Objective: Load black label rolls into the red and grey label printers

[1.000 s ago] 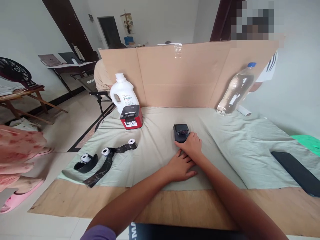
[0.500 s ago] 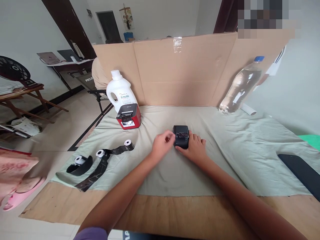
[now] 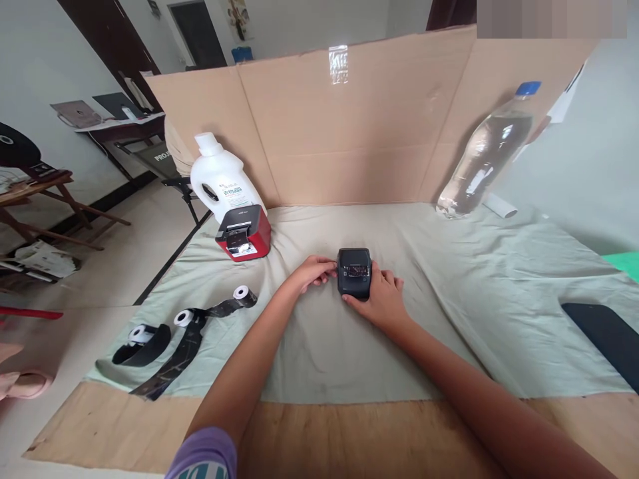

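A small black label printer [image 3: 355,256] sits on the cloth in front of me, a strip of dark printed paper [image 3: 357,271] showing across its top. My right hand [image 3: 382,296] grips it from the right, thumb along the near edge and fingers against the side. At its left side, my left hand [image 3: 317,271] has its fingertips pressed to the casing, the other fingers curled under. Further left lie several rolls of black paper [image 3: 243,295], some partly unrolled. A red and black printer [image 3: 259,233] stands behind them with paper in its front.
A white detergent bottle [image 3: 224,176] stands behind the red printer. A cardboard sheet [image 3: 349,140] closes off the back. To the right are a clear bottle [image 3: 484,156] with a blue cap, a white tube [image 3: 500,206] and a black phone [image 3: 604,336].
My left hand has come down from the printer's upper left corner to its left side. My right hand keeps its grip. The view has shifted slightly.
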The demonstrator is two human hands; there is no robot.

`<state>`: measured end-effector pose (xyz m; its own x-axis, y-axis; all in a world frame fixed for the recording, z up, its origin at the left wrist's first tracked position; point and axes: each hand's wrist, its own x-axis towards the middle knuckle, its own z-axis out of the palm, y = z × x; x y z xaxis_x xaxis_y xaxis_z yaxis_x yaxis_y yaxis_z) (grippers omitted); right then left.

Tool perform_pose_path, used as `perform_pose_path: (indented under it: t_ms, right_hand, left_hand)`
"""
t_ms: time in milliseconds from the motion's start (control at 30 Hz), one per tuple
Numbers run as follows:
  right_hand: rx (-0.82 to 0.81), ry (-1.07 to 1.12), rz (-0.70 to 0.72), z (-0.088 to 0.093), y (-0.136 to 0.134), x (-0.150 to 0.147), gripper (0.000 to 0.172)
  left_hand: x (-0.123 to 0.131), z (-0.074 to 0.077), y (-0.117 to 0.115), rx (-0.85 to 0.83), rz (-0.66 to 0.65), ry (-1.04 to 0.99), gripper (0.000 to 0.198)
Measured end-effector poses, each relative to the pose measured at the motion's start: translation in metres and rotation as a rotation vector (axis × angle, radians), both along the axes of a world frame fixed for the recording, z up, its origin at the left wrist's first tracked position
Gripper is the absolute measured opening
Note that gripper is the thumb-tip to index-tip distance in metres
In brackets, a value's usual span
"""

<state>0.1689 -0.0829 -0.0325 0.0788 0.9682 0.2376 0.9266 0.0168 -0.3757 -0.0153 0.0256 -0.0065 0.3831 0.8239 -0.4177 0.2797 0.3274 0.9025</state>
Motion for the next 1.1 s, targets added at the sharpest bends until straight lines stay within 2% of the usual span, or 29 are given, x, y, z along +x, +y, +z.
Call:
perform_pose_path:
  t_ms: [200,433,567,600,733,867,1000,1100]
  right_hand:
    - [-0.006,0.006,0.004,0.0,0.0,0.0,0.102]
    - [-0.008,-0.029,-0.001,-0.001,0.0,0.0,0.102]
    - [0.014,-0.036,-0.005,-0.003,0.0,0.0,0.101]
    - [0.018,-0.035,-0.008,-0.003,0.0,0.001,0.1]
    - [0.021,-0.02,-0.003,-0.004,0.0,0.001,0.1]
    - [0.009,-0.001,0.004,-0.002,0.0,0.001,0.1]
    - [0.0,-0.001,0.003,-0.002,0.0,0.0,0.1]
    - [0.005,0.0,0.006,-0.002,0.0,0.001,0.1]
  left_hand:
    - [0.006,-0.002,0.0,-0.002,0.066,0.059,0.013]
    - [0.018,0.0,-0.005,0.032,0.133,0.1,0.018]
    - [0.018,0.001,-0.008,0.038,0.13,0.091,0.009]
    - [0.017,0.002,-0.009,0.045,0.126,0.075,0.013]
    - [0.013,0.006,-0.012,0.075,0.076,-0.042,0.055]
    - [0.012,0.01,-0.012,0.079,0.016,-0.061,0.067]
    - [0.015,0.009,0.002,0.162,0.021,0.0,0.056]
    - [0.022,0.007,0.022,0.342,0.059,0.2,0.04]
